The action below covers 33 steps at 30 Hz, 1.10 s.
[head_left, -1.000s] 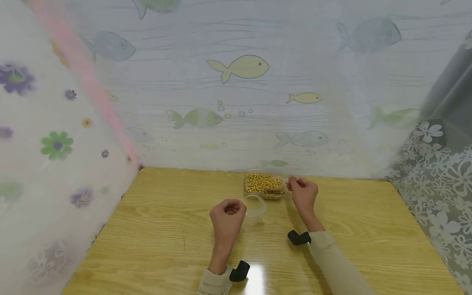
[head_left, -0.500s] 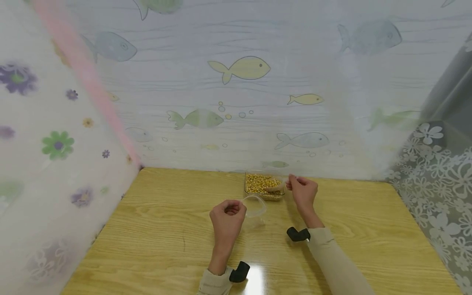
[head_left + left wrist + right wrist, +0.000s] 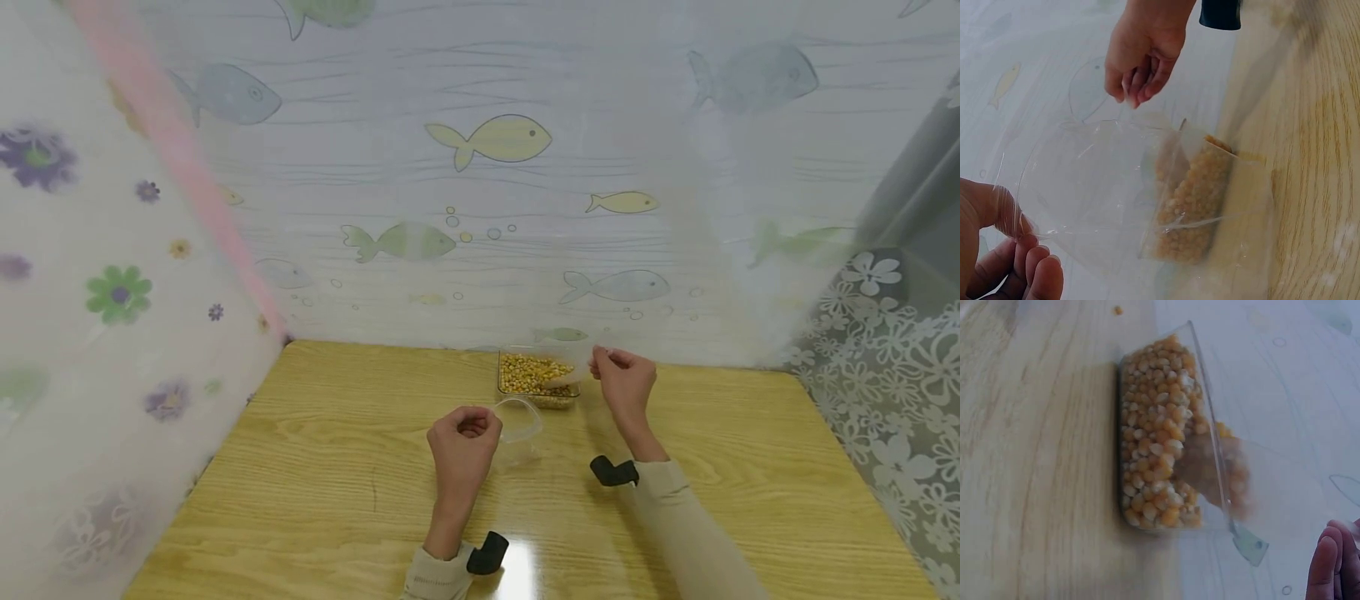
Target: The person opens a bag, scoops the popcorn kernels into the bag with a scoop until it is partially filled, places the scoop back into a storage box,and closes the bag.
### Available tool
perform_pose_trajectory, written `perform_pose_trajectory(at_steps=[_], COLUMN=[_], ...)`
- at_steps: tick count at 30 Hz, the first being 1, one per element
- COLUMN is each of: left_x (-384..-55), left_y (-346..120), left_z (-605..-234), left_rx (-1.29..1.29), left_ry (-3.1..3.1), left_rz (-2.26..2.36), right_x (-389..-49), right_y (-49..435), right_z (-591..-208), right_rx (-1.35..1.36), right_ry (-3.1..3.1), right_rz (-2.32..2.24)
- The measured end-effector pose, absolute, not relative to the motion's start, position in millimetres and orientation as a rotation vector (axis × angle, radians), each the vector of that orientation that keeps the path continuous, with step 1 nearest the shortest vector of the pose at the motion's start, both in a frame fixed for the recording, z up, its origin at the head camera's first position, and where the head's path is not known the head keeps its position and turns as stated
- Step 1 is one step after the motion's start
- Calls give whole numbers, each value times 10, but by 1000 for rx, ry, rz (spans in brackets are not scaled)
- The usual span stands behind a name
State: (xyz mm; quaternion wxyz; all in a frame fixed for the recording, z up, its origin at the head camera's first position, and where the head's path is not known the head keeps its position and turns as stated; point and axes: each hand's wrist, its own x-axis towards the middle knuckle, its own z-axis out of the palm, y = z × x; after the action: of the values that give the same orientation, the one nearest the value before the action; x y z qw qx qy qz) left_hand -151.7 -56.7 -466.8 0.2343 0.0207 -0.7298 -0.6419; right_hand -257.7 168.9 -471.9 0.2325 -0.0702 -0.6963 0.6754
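Observation:
My left hand (image 3: 463,442) pinches the rim of a clear plastic bag (image 3: 1091,181) between thumb and fingers, and the bag's mouth gapes toward the back. Beyond it stands a clear rectangular container (image 3: 538,400) of yellow corn kernels (image 3: 1154,444). At the container's right side, my right hand (image 3: 626,390) pinches the handle end of a translucent scoop (image 3: 1279,478). The scoop's head dips among the kernels, seen through the container wall in the right wrist view. In the left wrist view the bag overlaps the container.
A wooden table (image 3: 322,483) carries everything, its back edge meeting a fish-print curtain (image 3: 375,150). The container stands close to that edge. One loose kernel (image 3: 1118,310) lies on the tabletop. A black wrist mount (image 3: 487,553) sits by the left sleeve, another black mount (image 3: 613,472) by the right.
Over the last half second my right hand has shifted slightly right and up with the scoop's handle. My left hand stays in place holding the bag.

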Motion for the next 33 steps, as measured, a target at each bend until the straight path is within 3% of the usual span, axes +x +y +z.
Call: perform_pose_trajectory(at_steps=[15, 23, 33], left_x=[-1516, -1517, -1512], left_y=[-555, -557, -551], left_z=[-4666, -4679, -4667], left_rx=[80, 47, 59], left_ry=[-1993, -1989, -2001], left_rz=[-1766, -1766, -1768], right_x=[-2316, -2499, -2493], right_y=[1758, 1893, 1749], right_z=[-4286, -4762, -4911], right_rx=[-189, -346, -421], right_ry=[-1933, -1805, -1757], right_rz=[1859, 2111, 2345])
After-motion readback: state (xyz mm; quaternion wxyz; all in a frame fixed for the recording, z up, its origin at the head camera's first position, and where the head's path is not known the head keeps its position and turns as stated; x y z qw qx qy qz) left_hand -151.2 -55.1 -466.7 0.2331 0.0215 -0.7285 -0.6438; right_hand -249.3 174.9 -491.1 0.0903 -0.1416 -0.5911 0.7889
